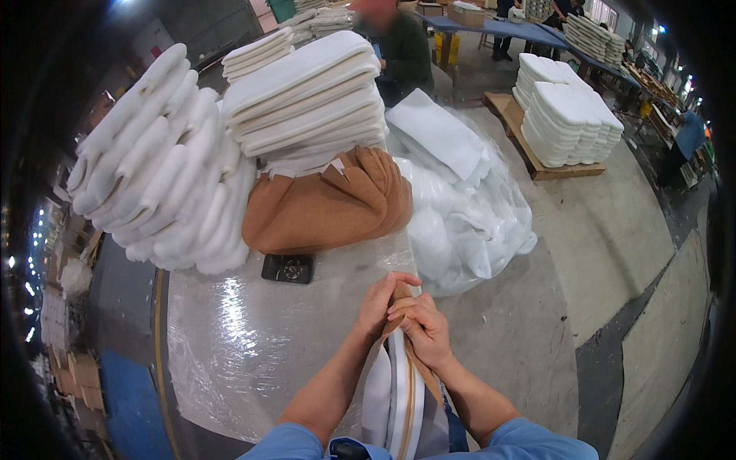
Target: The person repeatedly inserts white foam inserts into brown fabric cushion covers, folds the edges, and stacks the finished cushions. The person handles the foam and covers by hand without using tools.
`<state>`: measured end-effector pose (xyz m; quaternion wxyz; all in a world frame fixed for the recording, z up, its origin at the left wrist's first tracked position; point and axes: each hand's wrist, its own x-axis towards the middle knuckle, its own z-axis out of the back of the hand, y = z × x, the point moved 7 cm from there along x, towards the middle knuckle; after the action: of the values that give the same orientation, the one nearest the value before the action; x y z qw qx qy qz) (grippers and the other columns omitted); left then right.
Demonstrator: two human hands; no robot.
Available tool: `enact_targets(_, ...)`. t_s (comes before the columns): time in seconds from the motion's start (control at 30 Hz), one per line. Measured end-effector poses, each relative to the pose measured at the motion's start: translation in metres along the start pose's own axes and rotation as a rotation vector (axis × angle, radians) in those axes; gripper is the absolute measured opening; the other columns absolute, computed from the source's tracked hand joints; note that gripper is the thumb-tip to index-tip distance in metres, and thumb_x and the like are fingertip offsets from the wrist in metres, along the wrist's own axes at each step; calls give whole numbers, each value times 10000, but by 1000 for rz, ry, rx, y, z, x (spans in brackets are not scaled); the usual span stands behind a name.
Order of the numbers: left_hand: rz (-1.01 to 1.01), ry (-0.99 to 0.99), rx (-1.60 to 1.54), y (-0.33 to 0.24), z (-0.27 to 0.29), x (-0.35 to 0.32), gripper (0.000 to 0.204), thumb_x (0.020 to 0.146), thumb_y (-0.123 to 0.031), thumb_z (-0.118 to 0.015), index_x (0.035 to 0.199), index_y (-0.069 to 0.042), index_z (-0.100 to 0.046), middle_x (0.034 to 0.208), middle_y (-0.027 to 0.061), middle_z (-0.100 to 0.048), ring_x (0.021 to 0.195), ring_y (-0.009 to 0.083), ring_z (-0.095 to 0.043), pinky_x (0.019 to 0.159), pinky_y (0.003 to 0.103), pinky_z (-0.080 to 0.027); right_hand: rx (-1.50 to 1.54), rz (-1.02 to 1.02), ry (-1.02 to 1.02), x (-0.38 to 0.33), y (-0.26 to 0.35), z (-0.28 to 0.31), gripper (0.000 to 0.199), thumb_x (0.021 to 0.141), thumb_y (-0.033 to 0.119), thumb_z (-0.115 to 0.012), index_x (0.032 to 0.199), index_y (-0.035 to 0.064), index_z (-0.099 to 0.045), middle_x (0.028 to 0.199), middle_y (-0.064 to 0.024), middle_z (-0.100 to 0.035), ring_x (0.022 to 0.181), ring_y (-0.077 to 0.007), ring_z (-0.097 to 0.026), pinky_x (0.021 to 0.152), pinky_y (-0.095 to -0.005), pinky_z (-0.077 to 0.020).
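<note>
A: What is seen at the left?

B: Thick, fluffy white padding rolls [161,169] are heaped at the far left of a table under glossy clear film [222,391]. A small, flat black rectangular object [287,268] is laid nearer; any marking on it is too small to be read.

A: And next?

B: A tall stack of folded white padding [307,92] is fronted by piled brown fabric covers [330,211]. Small white tabs [337,165] are shown along their upper edge; whether they are printed cannot be told.

A: The hands?

B: By the left hand [377,303], fingers curled, the far end of a long white-and-brown fabric piece [396,391] with a tan strip is gripped, in front of the body. By the right hand [425,326], just beside, its brown edge is clasped.

A: Farther right?

B: A clear plastic bag of white padding [468,222], then stacked white pads [571,119] borne by a wooden pallet [567,172].
</note>
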<state>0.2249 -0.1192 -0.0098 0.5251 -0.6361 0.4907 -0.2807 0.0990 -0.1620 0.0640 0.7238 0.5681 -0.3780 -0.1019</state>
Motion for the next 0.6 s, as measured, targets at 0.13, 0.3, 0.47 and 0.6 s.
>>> enact_targets(0.13,-110,-70,76,1,11,-1,614,1150,-503,-309,1282,-23,-669,1116,76,-686,986,143,-621,905,298,-505,111,7,188,13,-4,-1,180,979,192,-681,1051,56,-774,1132,-69,-755,986,-212,-627,926,-340,-431)
enact_targets(0.3,-67,-12,20,-6,-13,16,686,1140,-551,-267,1561,-39,-442,1355,127,-603,1191,212,-577,1054,340,-453,461,-291,48,95,-70,50,827,1089,687,-203,1408,48,-620,1413,-99,-645,1183,-188,-574,1016,-386,-435)
enact_targets(0.47,-148,40,-89,-9,-15,25,851,1095,-670,-237,1705,-129,5,1726,157,-180,1543,274,-272,1260,398,-245,258,-384,168,125,-73,-8,923,1029,764,-46,1633,141,-361,1579,-116,-500,1475,-262,-396,1228,-452,-267)
enact_targets(0.6,12,-47,-197,-11,-17,24,1052,984,-838,-259,1668,-187,206,1746,185,148,1618,317,37,1292,426,-145,269,-350,52,108,-71,-17,950,1013,795,-82,1679,138,-248,1652,-137,-391,1554,-287,-285,1272,-457,-173)
